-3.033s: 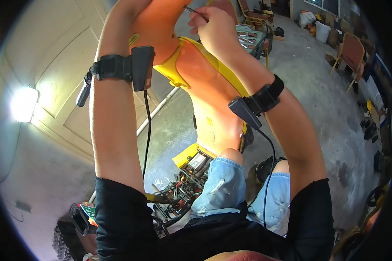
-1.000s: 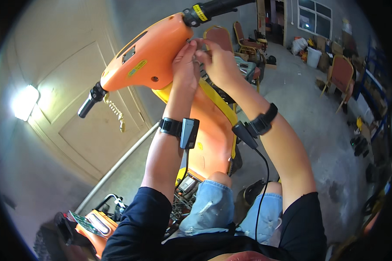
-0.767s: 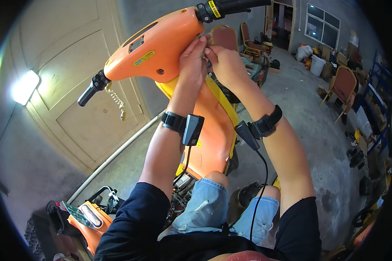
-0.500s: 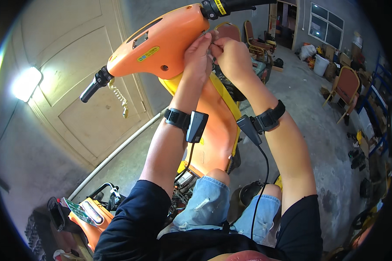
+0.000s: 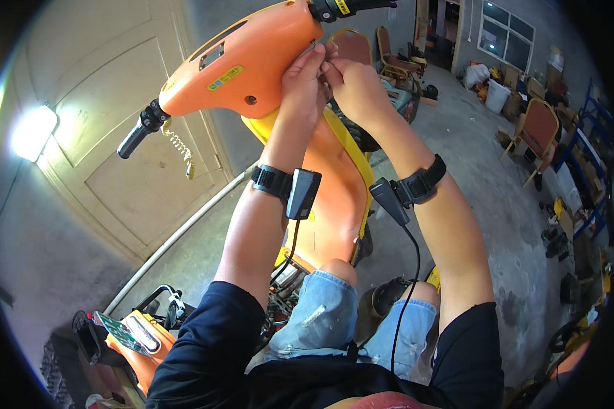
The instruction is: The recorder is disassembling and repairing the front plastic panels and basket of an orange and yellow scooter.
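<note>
An orange scooter handlebar cover point(image 5: 242, 68) spans the upper middle of the view, with a black grip point(image 5: 140, 133) at its left end and another black grip point(image 5: 348, 7) at its upper right. My left hand point(image 5: 303, 85) presses against the cover's lower right edge, fingers bent together near the rim. Right beside it, my right hand point(image 5: 353, 85) is closed in a pinch, its fingertips meeting the left ones. Whatever lies between the fingertips is too small and covered to name. Below them stands the scooter's orange front body point(image 5: 327, 198) with yellow edging.
A coiled cream cord point(image 5: 181, 151) dangles below the left grip. Behind stand a beige door point(image 5: 119, 136) and a bright lamp point(image 5: 35, 133). An orange part with a circuit board point(image 5: 119, 332) lies at lower left. Chairs point(image 5: 539, 133), a white bucket point(image 5: 498, 97) and blue shelving point(image 5: 580, 163) line the right.
The whole scene has shifted slightly left and up in the view. Both hands stay together at the same edge of the cover, with only small finger movement.
</note>
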`<state>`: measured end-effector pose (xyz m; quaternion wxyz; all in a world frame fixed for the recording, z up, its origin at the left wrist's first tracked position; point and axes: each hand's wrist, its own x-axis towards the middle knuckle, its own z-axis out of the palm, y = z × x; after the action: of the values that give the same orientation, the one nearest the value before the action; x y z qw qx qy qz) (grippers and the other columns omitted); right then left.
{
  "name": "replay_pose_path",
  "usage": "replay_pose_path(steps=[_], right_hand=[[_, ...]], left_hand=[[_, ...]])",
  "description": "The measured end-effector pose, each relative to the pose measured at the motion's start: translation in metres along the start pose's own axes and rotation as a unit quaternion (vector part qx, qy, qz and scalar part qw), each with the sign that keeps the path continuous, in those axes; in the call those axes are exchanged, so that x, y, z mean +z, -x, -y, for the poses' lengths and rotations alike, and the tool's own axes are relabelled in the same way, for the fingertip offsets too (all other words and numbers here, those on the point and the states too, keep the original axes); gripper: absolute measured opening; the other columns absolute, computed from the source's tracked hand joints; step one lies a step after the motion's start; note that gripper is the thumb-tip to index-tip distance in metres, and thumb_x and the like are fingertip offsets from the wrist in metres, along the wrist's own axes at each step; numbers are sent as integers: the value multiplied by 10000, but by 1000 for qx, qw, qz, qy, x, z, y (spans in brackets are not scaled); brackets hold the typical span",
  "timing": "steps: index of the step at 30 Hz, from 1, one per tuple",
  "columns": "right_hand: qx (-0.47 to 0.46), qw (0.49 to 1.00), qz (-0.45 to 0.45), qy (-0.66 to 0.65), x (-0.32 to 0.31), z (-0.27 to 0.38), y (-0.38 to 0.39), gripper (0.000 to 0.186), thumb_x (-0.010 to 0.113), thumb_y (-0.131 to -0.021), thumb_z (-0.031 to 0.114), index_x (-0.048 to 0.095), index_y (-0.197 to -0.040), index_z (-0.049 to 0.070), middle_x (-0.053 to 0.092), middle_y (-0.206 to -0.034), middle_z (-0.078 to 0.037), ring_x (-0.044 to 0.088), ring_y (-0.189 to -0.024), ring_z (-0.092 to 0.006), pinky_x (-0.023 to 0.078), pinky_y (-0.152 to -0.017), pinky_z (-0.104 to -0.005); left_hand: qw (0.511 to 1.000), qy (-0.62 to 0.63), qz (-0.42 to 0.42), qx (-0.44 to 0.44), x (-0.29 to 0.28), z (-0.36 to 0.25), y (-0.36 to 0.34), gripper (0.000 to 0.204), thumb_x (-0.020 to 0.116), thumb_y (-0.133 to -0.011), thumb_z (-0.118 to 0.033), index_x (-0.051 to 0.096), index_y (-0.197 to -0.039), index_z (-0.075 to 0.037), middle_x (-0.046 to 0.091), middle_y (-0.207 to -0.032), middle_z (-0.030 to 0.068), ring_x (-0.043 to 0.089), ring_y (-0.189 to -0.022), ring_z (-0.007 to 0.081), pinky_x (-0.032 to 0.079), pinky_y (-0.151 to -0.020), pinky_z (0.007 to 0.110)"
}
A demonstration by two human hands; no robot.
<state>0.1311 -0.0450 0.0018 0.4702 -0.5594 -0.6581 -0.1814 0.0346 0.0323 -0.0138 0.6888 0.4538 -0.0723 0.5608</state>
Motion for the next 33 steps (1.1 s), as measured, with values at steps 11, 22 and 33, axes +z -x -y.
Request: replay_pose_path(steps=[11,22,33], right_hand=[[3,994,-100,31,1,4,0,248,779,-864,261,747,-981,45,750,-846,-156,738,-803,-343,569,-696,-395],[55,989,-90,-104,0,0,4,278,713,-938,332,742,-1024,69,744,-852,-159,730,-805,-344,560,-721,-453],[84,962,-130,-223,21,14,-29,246,649,-983,121,689,-1148,-56,761,-998,-122,729,-822,-177,565,-701,-295]], left_hand=[[998,23,21,47,-1,6,-5,168,677,-1006,-153,705,-1080,-6,717,-1086,98,647,-1070,196,502,-990,341],[993,-66,-50,78,10,7,7,239,579,-1072,-240,655,-1102,-16,684,-1078,77,644,-1032,191,525,-927,341],[880,-343,-168,283,22,11,36,284,456,-1097,-226,550,-1009,27,649,-882,110,601,-784,184,489,-734,339]])
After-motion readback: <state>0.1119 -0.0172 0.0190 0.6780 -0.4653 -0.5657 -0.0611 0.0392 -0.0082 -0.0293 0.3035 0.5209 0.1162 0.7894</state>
